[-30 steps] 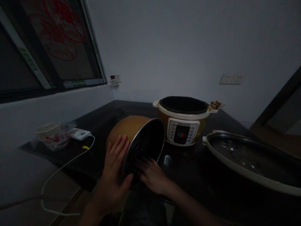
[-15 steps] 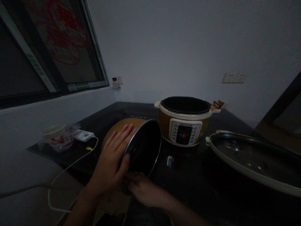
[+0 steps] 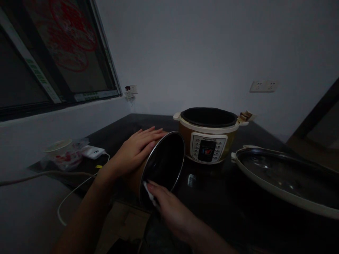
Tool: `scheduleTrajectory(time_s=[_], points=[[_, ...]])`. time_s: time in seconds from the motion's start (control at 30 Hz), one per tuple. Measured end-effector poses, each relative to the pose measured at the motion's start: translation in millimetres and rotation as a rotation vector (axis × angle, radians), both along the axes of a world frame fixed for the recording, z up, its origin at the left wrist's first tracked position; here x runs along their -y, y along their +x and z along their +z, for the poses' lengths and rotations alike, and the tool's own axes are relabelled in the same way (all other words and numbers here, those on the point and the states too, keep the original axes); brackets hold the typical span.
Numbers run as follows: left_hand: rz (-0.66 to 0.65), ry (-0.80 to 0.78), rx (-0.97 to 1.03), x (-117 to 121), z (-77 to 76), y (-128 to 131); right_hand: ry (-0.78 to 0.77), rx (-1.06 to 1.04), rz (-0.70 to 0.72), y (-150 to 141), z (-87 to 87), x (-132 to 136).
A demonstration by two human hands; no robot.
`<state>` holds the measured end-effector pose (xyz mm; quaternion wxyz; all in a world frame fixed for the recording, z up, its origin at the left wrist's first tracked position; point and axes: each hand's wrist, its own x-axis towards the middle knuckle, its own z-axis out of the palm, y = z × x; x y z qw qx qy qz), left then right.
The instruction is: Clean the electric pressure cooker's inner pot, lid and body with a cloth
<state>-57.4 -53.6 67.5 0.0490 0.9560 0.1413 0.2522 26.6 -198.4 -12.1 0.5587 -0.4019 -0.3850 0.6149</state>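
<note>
A cooker's inner pot (image 3: 168,160), dark inside and gold-brown outside, lies tipped on its side with its mouth toward me and to the right. My left hand (image 3: 135,150) grips its upper left outside, fingers laid over the wall and thumb by the rim. In the pot's mouth, at the lower part of the rim, my right hand (image 3: 169,208) presses a white cloth or tissue (image 3: 149,193) against the inside wall. Its fingertips are partly hidden.
Behind the pot stands a gold and white electric cooker (image 3: 229,146) without its lid. A large lid (image 3: 280,180) lies at the right on the dark table (image 3: 212,197). At the left are a bagged paper cup (image 3: 65,155) and a white adapter (image 3: 93,152) with a cord.
My left hand has slid up and right over the pot's outside. My right hand has shifted slightly right, and the white cloth has come into sight. The pot has turned a little.
</note>
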Motion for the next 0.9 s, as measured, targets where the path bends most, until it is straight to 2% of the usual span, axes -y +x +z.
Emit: scheduleTrajectory(time_s=[0.13, 0.23, 0.3, 0.33, 0.43, 0.5, 0.6, 0.73, 0.8, 0.9], points=[[-0.029, -0.006, 0.0, 3, 4.7, 1, -0.045, -0.184, -0.033, -4, -1.5, 6], [-0.019, -0.018, -0.01, 5, 7.6, 2, -0.026, -0.173, -0.032, -9, -5.7, 3], [-0.013, -0.018, -0.013, 6, 8.5, 4, 0.03, -0.087, -0.004, -12, -9.4, -5], [-0.01, -0.019, -0.014, 6, 8.7, 4, 0.084, 0.038, 0.02, -14, -12.0, -12], [-0.002, -0.022, -0.021, 7, 9.2, 5, 0.305, 0.602, 0.125, -14, -24.0, -32], [0.003, -0.023, -0.026, 7, 9.6, 6, 0.397, 0.877, 0.187, -10, -36.1, -43], [0.004, -0.021, -0.033, 7, 10.4, 7, 0.406, 1.089, 0.189, 6, -58.0, -53], [-0.007, -0.035, -0.045, 7, 13.2, 10, 0.386, 1.424, 0.069, 48, -79.1, -68], [-0.015, -0.046, -0.054, 6, 15.4, 12, 0.406, 1.55, 0.01, 73, -77.8, -82], [-0.021, -0.061, -0.07, 6, 18.0, 14, 0.486, 1.666, -0.021, 105, -58.7, -106]])
